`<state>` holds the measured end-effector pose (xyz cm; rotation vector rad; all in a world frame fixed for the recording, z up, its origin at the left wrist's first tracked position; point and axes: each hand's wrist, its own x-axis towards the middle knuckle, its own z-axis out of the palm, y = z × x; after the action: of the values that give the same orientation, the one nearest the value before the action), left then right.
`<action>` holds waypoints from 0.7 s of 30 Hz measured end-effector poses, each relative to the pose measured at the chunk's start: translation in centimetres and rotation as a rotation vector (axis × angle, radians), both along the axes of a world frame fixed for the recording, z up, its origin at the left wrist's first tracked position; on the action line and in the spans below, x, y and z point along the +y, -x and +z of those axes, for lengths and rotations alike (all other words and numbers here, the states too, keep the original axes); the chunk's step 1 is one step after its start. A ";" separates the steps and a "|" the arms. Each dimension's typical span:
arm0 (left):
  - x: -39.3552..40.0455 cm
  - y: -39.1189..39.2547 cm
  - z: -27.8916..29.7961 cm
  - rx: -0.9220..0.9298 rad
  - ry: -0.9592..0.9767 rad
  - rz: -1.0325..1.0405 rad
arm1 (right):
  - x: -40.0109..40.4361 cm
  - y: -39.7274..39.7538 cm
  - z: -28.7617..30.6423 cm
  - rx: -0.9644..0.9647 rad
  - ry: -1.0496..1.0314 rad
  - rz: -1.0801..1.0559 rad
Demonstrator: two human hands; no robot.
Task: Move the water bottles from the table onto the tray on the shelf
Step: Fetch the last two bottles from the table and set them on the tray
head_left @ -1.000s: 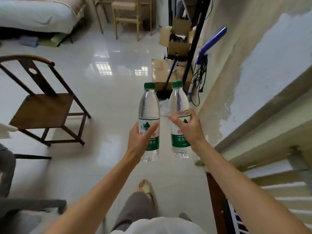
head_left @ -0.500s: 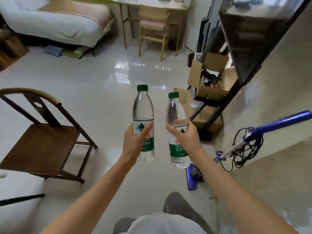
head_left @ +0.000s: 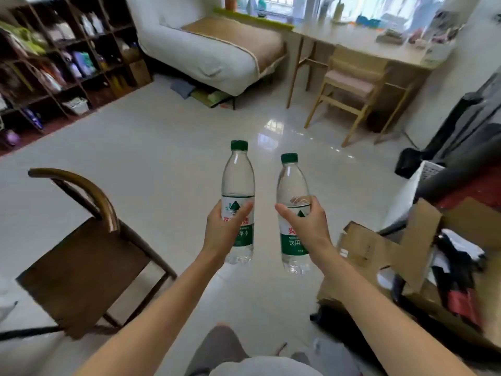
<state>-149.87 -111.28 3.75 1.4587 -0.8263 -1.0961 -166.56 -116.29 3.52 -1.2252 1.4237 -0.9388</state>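
1 upright bottle (head_left: 238, 185) per hand (head_left: 222, 232)

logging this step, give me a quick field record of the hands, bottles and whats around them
left hand: left hand grips left bottle at its label
right hand: right hand grips right bottle at its label
bottles: upright, green caps on, apart, held over the floor
left side: dark wooden chair
right side: open cardboard box
far left: cubby shelf
tray: not visible
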 end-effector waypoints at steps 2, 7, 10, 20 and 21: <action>-3.9 -2.0 0.0 0.008 -0.006 0.069 | -5.4 -2.2 0.2 -0.029 -0.005 0.056; -15.3 -8.8 -1.4 -0.004 -0.002 0.200 | -19.1 -10.0 0.1 -0.025 0.024 0.205; -22.6 -13.5 -1.5 0.000 0.013 0.243 | -27.0 -15.4 0.4 -0.018 0.029 0.236; -46.3 -28.7 1.2 -0.014 0.028 0.288 | -51.3 -31.3 3.9 -0.070 0.082 0.292; -48.6 -30.2 1.2 -0.021 0.029 0.297 | -53.8 -33.0 3.7 -0.073 0.080 0.305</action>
<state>-119.65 -159.93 4.91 1.5147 -0.6127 -0.8426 -133.55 -170.06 7.25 -1.4066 1.1113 -0.8259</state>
